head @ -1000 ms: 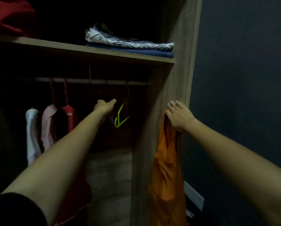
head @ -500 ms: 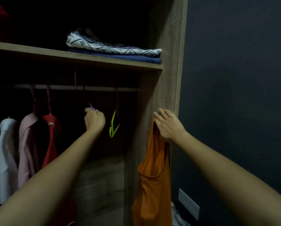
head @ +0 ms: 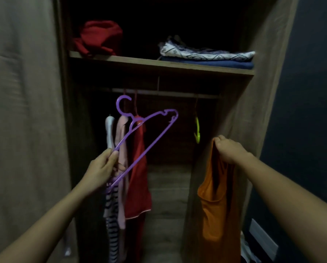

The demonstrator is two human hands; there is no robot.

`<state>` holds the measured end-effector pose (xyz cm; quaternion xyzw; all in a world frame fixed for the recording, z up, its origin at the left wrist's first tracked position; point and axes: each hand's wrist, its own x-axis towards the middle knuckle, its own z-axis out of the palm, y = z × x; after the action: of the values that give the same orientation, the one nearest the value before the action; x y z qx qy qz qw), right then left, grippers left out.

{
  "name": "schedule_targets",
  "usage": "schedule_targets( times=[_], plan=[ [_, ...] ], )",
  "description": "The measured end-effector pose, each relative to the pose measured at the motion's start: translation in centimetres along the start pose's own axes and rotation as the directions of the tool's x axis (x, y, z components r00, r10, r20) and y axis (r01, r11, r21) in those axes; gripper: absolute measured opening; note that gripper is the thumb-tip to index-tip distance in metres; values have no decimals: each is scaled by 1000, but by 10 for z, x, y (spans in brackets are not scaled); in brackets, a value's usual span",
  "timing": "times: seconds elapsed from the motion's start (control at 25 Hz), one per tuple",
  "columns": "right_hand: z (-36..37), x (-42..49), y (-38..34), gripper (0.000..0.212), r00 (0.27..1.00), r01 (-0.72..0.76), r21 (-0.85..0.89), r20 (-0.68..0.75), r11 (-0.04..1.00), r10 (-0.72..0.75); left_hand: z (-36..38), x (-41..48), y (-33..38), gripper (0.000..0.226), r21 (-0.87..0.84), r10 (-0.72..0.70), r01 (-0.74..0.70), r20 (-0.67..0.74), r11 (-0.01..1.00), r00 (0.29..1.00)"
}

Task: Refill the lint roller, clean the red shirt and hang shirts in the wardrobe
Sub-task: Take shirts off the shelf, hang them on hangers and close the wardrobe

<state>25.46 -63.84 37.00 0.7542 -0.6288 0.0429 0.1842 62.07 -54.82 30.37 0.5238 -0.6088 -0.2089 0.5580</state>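
My left hand grips a purple plastic hanger by one lower corner, its hook pointing up, in front of the open wardrobe. My right hand pinches the top of an orange shirt, which hangs down beside the wardrobe's right side panel. On the rail hang a red shirt, a pink garment, a white one and a striped one. An empty yellow-green hanger hangs on the rail further right.
On the shelf above the rail lie a bunched red cloth and folded patterned and blue fabrics. The wardrobe door stands at the left. A dark wall fills the right.
My left hand has pulled the purple hanger off the rail and drawn it back down and left. The view has pulled back from the wardrobe. My right hand still holds the orange shirt.
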Motion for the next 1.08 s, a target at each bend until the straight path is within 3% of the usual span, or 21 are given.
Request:
schedule_targets(
  times=[0.16,0.24,0.32,0.48,0.64,0.76,0.88,0.96,1.0,1.04,1.08],
  plan=[
    [-15,-2,-28,44,1000,-26,230,10,973,24,-43,-33,-22,22,-243,-88,126,159,962,983],
    [-27,-8,-36,45,999,-35,342,5,939,35,-57,-52,-28,36,-248,-62,142,306,958,950],
    [-40,-20,-45,45,1000,-26,428,2,903,28,-66,-65,-29,57,-191,-12,100,418,977,908],
    [-68,-51,-96,52,992,118,502,-19,857,-126,-59,-70,-21,56,-33,136,-137,471,990,872],
    [-83,-78,-146,65,929,362,405,-225,839,-292,-51,-68,-15,26,14,241,-266,379,964,893],
    [-89,-88,-141,54,881,465,278,-239,841,-408,-60,-72,-15,41,-20,342,-353,300,936,890],
    [-87,-99,-138,38,709,584,-116,-409,803,-575,-68,-81,-10,64,-31,317,-323,305,946,898],
    [-84,-105,-145,41,659,540,-185,-513,821,-549,-69,-86,-11,63,228,423,-450,161,863,892],
    [-84,-105,-151,44,645,526,-173,-557,833,-523,-65,-90,-15,54,458,540,-488,20,743,842],
    [-88,-104,-157,46,627,521,-153,-599,840,-498,-55,-99,-16,41,611,665,-489,-84,622,742],
    [-93,-103,-162,46,613,523,-135,-626,842,-482,-39,-114,-18,33,655,744,-508,-127,559,656]
  ],
)
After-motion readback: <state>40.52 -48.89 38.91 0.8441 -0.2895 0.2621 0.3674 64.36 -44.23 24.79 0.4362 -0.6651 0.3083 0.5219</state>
